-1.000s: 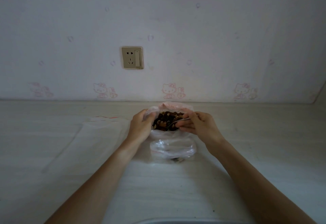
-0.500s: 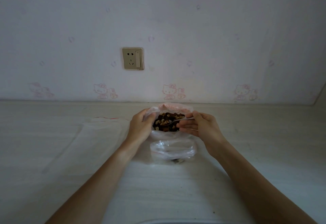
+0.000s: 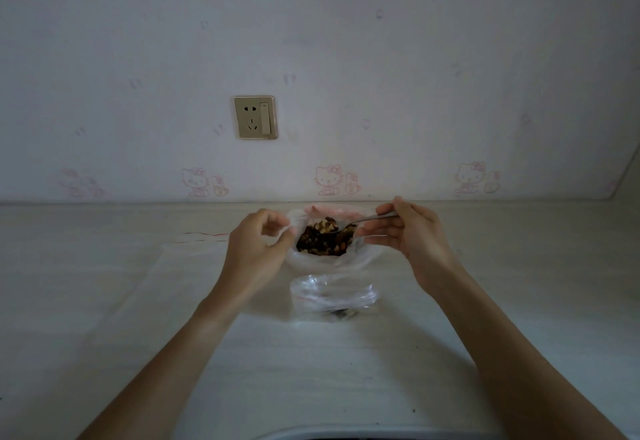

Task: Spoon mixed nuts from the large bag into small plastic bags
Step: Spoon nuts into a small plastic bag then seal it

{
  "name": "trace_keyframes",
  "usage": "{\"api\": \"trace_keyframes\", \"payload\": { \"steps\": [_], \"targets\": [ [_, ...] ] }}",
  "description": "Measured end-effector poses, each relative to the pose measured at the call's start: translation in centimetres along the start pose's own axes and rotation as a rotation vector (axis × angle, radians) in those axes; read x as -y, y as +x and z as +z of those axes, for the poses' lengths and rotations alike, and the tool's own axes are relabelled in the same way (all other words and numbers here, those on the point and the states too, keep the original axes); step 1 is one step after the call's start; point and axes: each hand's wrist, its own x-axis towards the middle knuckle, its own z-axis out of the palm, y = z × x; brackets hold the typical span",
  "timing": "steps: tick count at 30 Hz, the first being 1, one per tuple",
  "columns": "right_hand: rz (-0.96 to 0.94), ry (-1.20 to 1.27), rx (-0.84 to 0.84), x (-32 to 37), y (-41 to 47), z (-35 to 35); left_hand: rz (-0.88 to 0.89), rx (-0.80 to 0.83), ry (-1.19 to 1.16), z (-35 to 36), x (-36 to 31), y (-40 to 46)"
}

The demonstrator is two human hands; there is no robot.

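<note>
The large clear bag (image 3: pixel 363 256) stands open near the back of the table, full of dark mixed nuts (image 3: pixel 323 243). My left hand (image 3: pixel 258 249) pinches the bag's left rim. My right hand (image 3: pixel 412 242) grips a metal spoon (image 3: pixel 363 219) by the handle. Its bowl carries a heap of nuts just above the bag's mouth. A small clear plastic bag (image 3: pixel 332 295) with a red zip line lies open in front of the large bag, with a few nuts at its bottom.
Flat empty plastic bags (image 3: pixel 145 283) with red zip lines lie on the pale table (image 3: pixel 346 370) to the left. A wall with a socket (image 3: pixel 255 117) rises right behind the large bag. A dark rounded edge (image 3: pixel 346 434) shows at the table's near side.
My right hand has moved up and to the right, lifting the spoon with a load of nuts out of the large bag. My left hand has stayed on the rim.
</note>
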Motion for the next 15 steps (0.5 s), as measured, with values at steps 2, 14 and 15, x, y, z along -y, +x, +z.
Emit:
{"api": "trace_keyframes", "payload": {
  "steps": [2,14,15],
  "targets": [
    [-0.004,0.001,0.031,0.5,0.0,-0.3,-0.047,0.097,0.028,-0.6,-0.4,-0.9],
    [-0.049,-0.338,0.34,2.9,-0.9,-2.0,-0.194,0.448,0.094,-1.3,-1.7,-3.2],
    [-0.071,-0.376,0.368,3.1,-1.2,-2.0,-0.18,0.445,0.074,-1.4,-1.8,-3.2]
  ]
}}
